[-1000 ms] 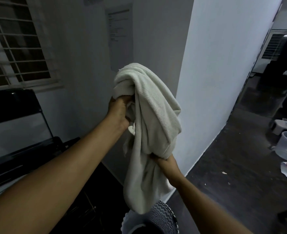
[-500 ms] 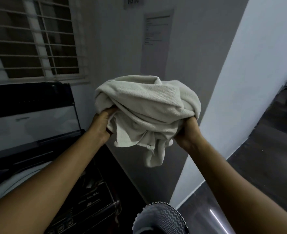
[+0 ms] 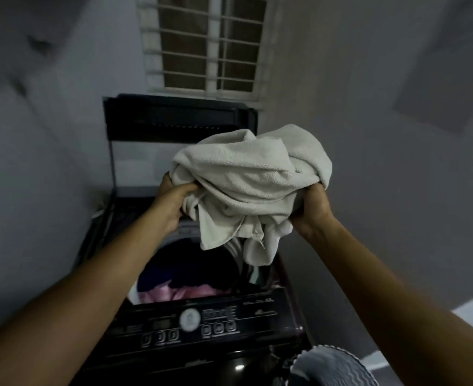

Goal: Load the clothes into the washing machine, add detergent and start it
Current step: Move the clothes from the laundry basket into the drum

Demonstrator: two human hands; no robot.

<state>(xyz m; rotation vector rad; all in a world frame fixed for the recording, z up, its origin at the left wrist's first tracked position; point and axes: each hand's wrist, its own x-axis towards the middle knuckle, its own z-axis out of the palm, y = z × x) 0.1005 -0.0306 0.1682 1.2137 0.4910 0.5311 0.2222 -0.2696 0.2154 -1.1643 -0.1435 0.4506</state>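
**Towel [image 3: 252,185] now above the open washer**

The towel is bunched in a ball between my left hand [image 3: 174,203] and my right hand [image 3: 312,208]. The fingers of both are clenched in the cloth at its two sides. Half a second ago it was held in front of the wall, beside the washing machine [image 3: 202,321]. Now it hangs in the air over the drum, its loose corners just above the opening and not touching. The lid [image 3: 179,115] stands up at the back. Pink and dark clothes [image 3: 174,293] already lie inside. I judge that only the release remains for this piece. Detergent and start are not yet done.
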